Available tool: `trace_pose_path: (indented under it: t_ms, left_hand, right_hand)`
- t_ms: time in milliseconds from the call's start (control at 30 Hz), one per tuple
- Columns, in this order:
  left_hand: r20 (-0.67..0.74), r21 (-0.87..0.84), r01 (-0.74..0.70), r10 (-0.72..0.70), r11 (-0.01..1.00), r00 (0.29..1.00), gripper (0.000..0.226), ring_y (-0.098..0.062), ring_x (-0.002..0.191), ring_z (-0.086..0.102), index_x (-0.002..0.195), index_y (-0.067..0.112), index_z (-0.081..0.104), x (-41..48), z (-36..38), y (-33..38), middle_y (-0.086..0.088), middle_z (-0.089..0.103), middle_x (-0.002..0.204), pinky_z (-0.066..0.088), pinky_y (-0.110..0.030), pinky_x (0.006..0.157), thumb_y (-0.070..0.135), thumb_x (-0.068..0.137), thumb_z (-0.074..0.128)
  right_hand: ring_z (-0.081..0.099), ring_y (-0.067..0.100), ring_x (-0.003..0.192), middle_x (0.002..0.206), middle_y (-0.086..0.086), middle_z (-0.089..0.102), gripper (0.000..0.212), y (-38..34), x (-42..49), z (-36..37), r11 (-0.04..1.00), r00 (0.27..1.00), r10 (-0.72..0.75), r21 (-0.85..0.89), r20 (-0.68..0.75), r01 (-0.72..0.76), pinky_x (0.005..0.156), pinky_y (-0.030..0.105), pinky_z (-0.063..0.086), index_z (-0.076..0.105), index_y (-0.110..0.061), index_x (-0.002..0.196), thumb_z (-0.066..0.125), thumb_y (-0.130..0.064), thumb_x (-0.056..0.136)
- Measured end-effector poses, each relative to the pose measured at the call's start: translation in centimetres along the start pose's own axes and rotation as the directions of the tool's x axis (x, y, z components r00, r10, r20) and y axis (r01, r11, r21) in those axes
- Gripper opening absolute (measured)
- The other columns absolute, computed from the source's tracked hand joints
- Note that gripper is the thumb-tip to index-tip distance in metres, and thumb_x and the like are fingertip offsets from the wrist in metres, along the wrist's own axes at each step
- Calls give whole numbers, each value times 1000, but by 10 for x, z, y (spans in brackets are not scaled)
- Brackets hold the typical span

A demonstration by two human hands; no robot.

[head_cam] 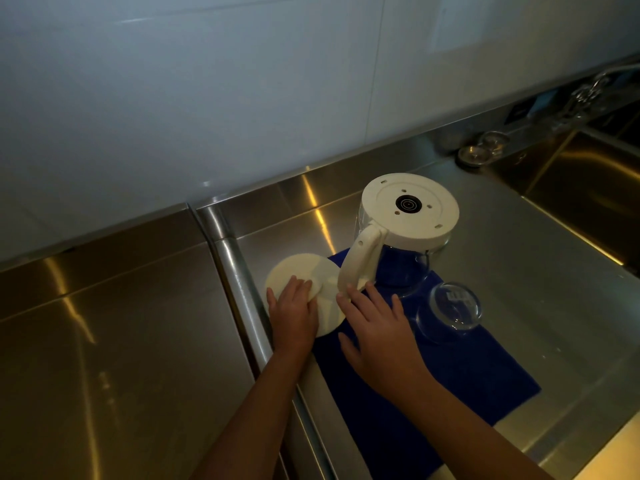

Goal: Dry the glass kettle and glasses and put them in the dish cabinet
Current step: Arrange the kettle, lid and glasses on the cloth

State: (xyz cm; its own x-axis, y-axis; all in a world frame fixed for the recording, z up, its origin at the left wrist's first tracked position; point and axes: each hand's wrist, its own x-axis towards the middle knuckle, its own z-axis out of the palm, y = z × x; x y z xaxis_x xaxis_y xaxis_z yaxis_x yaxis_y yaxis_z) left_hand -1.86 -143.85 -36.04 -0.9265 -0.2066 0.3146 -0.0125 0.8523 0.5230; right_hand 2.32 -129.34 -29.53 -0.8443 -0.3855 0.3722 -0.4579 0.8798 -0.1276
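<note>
1. A glass kettle [405, 233] stands upside down on the far end of a blue cloth [450, 375], likely so that water drains out.
2. One glass [453, 311] sits mouth down on the cloth's right side, probably for the same reason.
3. A round white lid [301, 271] overlaps the cloth's far left corner.
4. The left hand [294, 313] lies on the lid, fingers nearly straight, gripping nothing.
5. The right hand [377, 330] hovers over the cloth, fingers spread and holding nothing, its tips at the kettle's handle [360, 261]; contact is unclear.
</note>
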Motion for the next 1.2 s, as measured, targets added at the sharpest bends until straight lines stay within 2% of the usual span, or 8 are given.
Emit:
trace_pose_path:
  t_ms: [167, 367, 500, 700, 867, 1100, 1167, 1200]
  left_hand:
    - [-60, 71, -21, 26, 997, 998, 36, -37, 103, 62, 99, -1, 69, -18, -25, -6, -21, 68, 103, 32, -67, 90, -6, 64, 77]
    - [-142, 81, 28, -17, 996, 990, 35, -34, 110, 59, 106, 2, 67, -52, -60, -6, -18, 66, 110, 33, -61, 96, -2, 72, 72]
    - [-185, 71, 110, -95, 991, 978, 34, -31, 114, 57, 111, 4, 65, -81, -80, -8, -16, 64, 115, 30, -55, 101, 2, 77, 70]
    - [-241, 70, 256, -233, 964, 942, 33, -31, 115, 56, 113, 3, 64, -127, -109, -16, -16, 63, 118, 24, -49, 104, 3, 80, 67]
    - [-192, 63, 384, -367, 921, 910, 34, -27, 124, 48, 120, 7, 60, -163, -127, -31, -12, 58, 127, 19, -43, 111, 10, 86, 61]
    - [-228, 81, 444, -417, 893, 880, 34, -32, 113, 56, 113, 4, 65, -198, -140, -53, -16, 63, 118, 27, -49, 105, 3, 79, 67]
    - [-232, 93, 444, -414, 891, 880, 34, -33, 112, 58, 111, 4, 66, -204, -141, -59, -17, 64, 117, 27, -50, 103, 2, 78, 68]
    - [-227, 92, 450, -421, 888, 878, 34, -32, 113, 57, 112, 4, 65, -207, -142, -61, -17, 63, 118, 26, -48, 104, 2, 79, 67]
  right_hand:
    - [59, 31, 111, 119, 8, 63, 59, -12, -6, -8, 998, 999, -47, 32, -14, 47, 83, 57, 47, 63, -14, 113, 83, -26, 59]
    - [58, 35, 112, 119, 11, 63, 58, -33, -15, -18, 986, 991, -135, 102, -5, 134, 83, 59, 45, 64, -11, 113, 83, -24, 59]
    - [61, 34, 108, 116, 10, 65, 61, -49, -22, -18, 974, 978, -203, 116, 48, 196, 80, 58, 47, 66, -13, 110, 86, -27, 55]
    - [59, 32, 110, 119, 8, 64, 61, -76, -44, -10, 946, 945, -300, 168, 131, 277, 84, 56, 44, 62, -16, 115, 83, -32, 60]
    - [61, 31, 108, 117, 8, 64, 64, -101, -59, -2, 924, 904, -370, 189, 212, 334, 82, 54, 46, 61, -16, 114, 84, -34, 57]
    - [62, 31, 106, 117, 8, 65, 65, -130, -76, 8, 902, 851, -424, 224, 311, 368, 82, 53, 46, 62, -17, 114, 84, -37, 56]
    - [54, 35, 117, 128, 10, 57, 63, -137, -78, 7, 893, 828, -442, 256, 345, 370, 91, 57, 38, 57, -15, 122, 79, -34, 66]
    - [42, 35, 128, 139, 11, 47, 61, -140, -78, 7, 886, 819, -451, 284, 353, 366, 100, 57, 28, 49, -15, 131, 71, -33, 76]
